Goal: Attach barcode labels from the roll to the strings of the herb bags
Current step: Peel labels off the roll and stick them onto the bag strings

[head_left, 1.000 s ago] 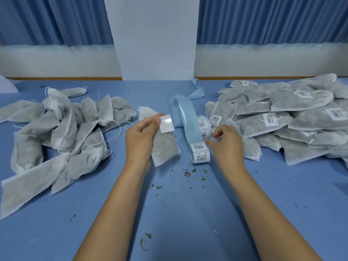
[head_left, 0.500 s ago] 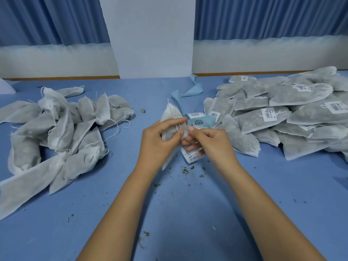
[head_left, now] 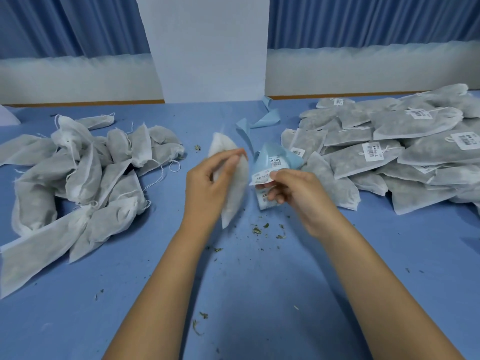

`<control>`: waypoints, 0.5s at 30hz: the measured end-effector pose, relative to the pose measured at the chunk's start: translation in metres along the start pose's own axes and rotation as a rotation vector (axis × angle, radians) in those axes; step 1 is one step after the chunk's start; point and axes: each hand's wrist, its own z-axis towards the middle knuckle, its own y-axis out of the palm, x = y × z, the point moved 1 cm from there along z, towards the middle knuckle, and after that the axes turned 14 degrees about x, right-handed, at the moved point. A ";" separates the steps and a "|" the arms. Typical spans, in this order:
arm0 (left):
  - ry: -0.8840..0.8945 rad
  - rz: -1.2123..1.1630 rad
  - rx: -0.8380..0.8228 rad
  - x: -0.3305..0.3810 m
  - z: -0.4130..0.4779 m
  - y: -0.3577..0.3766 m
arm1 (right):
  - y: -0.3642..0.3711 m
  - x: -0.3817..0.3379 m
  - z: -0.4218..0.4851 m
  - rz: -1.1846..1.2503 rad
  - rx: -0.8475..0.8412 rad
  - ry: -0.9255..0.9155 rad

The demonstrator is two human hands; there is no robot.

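My left hand (head_left: 207, 185) grips a white herb bag (head_left: 235, 193) upright at the table's centre, fingers curled round its upper part. Just to its right, my right hand (head_left: 293, 190) pinches a white barcode label (head_left: 262, 178) between thumb and fingers, close beside the bag. The label roll (head_left: 275, 159), a light-blue backing strip carrying printed labels, lies right behind my right hand. The bag's string is hidden by my fingers.
A heap of plain herb bags (head_left: 85, 172) with loose strings lies at the left. A heap of labelled herb bags (head_left: 384, 152) fills the right. Used blue backing strip (head_left: 267, 118) trails toward the back. Herb crumbs (head_left: 259, 229) dot the blue table (head_left: 259, 294).
My right hand left the roll with a label and came to the bag. My left hand lifted the bag upright; the hands now sit slightly apart.
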 end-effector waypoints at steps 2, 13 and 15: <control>-0.086 -0.027 0.126 -0.004 0.006 -0.005 | -0.005 -0.005 0.000 0.001 -0.020 -0.072; -0.176 -0.219 -0.231 0.003 -0.003 0.004 | 0.007 -0.004 -0.009 -0.009 -0.137 -0.375; -0.151 -0.254 -0.283 0.005 -0.006 0.004 | 0.008 -0.001 -0.005 -0.037 -0.090 -0.384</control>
